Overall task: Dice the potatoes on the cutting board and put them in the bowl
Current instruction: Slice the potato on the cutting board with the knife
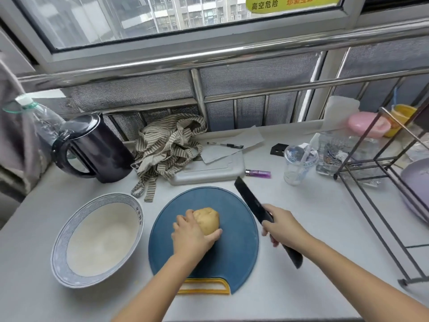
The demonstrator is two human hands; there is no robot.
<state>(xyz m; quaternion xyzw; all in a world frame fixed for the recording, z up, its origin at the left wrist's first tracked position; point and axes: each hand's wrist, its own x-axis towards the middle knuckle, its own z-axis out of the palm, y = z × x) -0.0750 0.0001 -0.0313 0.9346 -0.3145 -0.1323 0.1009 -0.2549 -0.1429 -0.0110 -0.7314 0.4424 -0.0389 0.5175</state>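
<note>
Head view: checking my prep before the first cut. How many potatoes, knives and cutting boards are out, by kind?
Potatoes: 1, the whole tan potato
Knives: 1, the black-bladed knife
Cutting boards: 2, the round blue plastic cutting board and the rectangular pale grey cutting board behind it
Total: 4

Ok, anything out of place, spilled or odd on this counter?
Nothing spilled or damaged. The one untidy spot is a crumpled striped cloth heaped over the left end of the white board behind the blue cutting board. The potato sits whole in the left hand's grip.
</note>
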